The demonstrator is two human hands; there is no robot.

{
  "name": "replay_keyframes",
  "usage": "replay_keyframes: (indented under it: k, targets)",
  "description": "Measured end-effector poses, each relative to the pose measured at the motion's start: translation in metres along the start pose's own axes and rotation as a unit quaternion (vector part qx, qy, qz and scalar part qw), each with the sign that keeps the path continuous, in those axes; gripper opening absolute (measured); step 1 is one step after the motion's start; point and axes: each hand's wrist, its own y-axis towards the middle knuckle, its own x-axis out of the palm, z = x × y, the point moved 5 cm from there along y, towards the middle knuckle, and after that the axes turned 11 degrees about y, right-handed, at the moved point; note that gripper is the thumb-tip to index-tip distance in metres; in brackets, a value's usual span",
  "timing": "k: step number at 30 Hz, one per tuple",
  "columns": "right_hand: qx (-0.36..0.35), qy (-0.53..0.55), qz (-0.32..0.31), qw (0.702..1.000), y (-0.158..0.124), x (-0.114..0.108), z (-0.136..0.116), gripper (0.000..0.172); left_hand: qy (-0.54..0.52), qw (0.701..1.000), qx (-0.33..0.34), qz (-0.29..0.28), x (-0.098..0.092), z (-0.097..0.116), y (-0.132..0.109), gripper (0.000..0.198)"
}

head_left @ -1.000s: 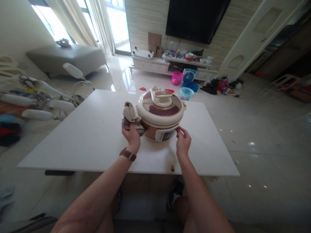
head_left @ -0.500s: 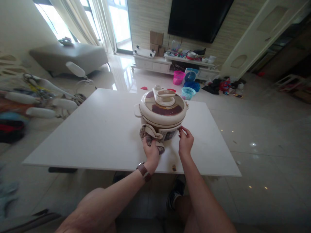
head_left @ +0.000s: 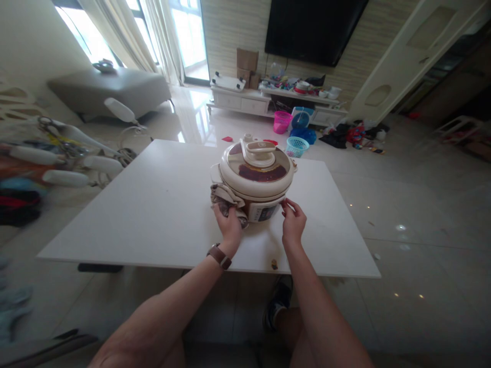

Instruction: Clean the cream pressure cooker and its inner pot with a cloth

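A cream electric cooker (head_left: 251, 189) with a glass-topped lid (head_left: 264, 166) stands on the white table (head_left: 161, 204), its control panel facing me. Dark brown stains show through the lid. My left hand (head_left: 229, 222) is closed round a crumpled, patterned brown cloth (head_left: 226, 197), which presses against the cooker's front left side. At the front right, my right hand (head_left: 293, 217) has its fingertips on the cooker's body, just under the rim beside the panel. Its fingers are bent, and their tips are partly hidden.
A small brown scrap (head_left: 274, 264) lies near the table's front edge. Beyond the table are a blue basket (head_left: 297, 146), a pink basket (head_left: 282, 122) and a low white cabinet (head_left: 241, 104). Fan-like white parts (head_left: 63, 178) are on the left.
My left hand has slid the cloth left and slightly up along the cooker's front, uncovering more of the control panel. My right hand stays at the same spot.
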Motion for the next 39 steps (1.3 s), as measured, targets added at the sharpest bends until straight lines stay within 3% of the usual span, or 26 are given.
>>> replay_keyframes:
  k: [4,8,12,21,32,39]
  targets:
    - [-0.002,0.015,0.018,1.0,0.004,-0.001,0.004,0.04,0.036,0.999,0.023,-0.032,0.001,0.003,-0.032,0.032]
    - [-0.023,0.004,0.013,1.0,0.005,-0.001,0.005,0.041,0.046,0.998,0.028,-0.042,0.002,0.004,-0.04,0.033]
    - [-0.034,0.01,-0.006,0.999,0.007,0.002,0.007,0.045,0.037,0.998,0.024,-0.053,0.003,0.003,-0.035,0.03]
    - [-0.031,-0.02,0.014,0.999,0.008,0.0,0.012,0.042,0.036,0.998,0.039,-0.044,0.003,0.004,-0.026,0.024]
    - [-0.024,-0.019,0.026,0.999,-0.001,0.017,0.018,0.037,0.01,0.997,0.027,-0.075,0.009,0.01,0.025,0.023]
    - [-0.03,-0.001,0.014,0.999,0.001,0.021,0.016,0.043,-0.005,0.996,0.012,-0.084,0.009,0.013,0.025,0.02]
